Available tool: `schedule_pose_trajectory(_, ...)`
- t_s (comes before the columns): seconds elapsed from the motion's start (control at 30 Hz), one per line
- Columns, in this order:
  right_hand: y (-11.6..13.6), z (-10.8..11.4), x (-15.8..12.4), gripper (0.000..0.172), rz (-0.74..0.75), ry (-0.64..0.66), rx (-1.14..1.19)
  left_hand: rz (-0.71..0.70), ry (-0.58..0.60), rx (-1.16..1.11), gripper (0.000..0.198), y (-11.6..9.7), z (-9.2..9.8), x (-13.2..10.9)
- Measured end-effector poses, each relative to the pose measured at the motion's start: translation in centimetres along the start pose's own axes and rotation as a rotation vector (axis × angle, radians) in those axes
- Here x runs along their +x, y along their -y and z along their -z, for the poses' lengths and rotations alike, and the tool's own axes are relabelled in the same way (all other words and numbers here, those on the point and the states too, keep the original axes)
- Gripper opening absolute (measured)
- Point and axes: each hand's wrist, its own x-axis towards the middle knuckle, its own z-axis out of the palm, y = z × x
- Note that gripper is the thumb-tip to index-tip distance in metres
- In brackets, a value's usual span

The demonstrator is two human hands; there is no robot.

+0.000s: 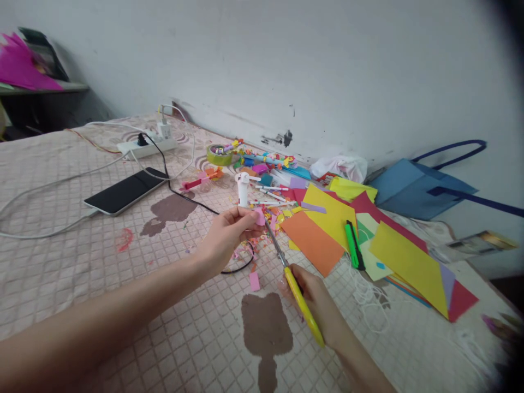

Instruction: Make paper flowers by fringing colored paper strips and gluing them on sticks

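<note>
My left hand (231, 232) pinches a small pink paper piece (260, 216) between thumb and fingertips. Yellow-handled scissors (301, 300) are in my right hand (313, 295), their blades pointing up and left, with the tips at the pink paper. Another pink paper piece (254, 281) lies on the patterned cloth below my left hand. Small coloured paper scraps (241, 252) are scattered beneath and beside the hands. A white glue gun-like object (243, 190) stands just behind my left hand.
A tablet (125, 191), cables and a white power strip (147, 146) are at left. Green tape (219, 155) and decorated sticks lie at the back. Coloured sheets (315, 243), a green cutter (353, 245), white string (370, 300) and a blue bag (417, 188) are at right.
</note>
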Motion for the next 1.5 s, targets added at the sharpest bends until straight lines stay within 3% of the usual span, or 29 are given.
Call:
schedule_pose_trajectory(0.67, 0.1, 0.5, 0.0, 0.025, 0.009, 0.006, -0.074, 0.020, 0.083, 0.133, 0.017, -1.1, 1.0, 0.6)
schedule_pose_trajectory(1.13, 0.3, 0.5, 0.1, 0.019, -0.036, 0.034, -0.051, -0.012, 0.060, 0.192, 0.018, -1.2, 1.3, 1.0)
schedule_pose_trajectory(1.5, 0.0, 0.0, 0.0, 0.026, -0.042, 0.020, -0.070, 0.024, 0.061, 0.165, 0.018, -1.2, 1.2, 0.6)
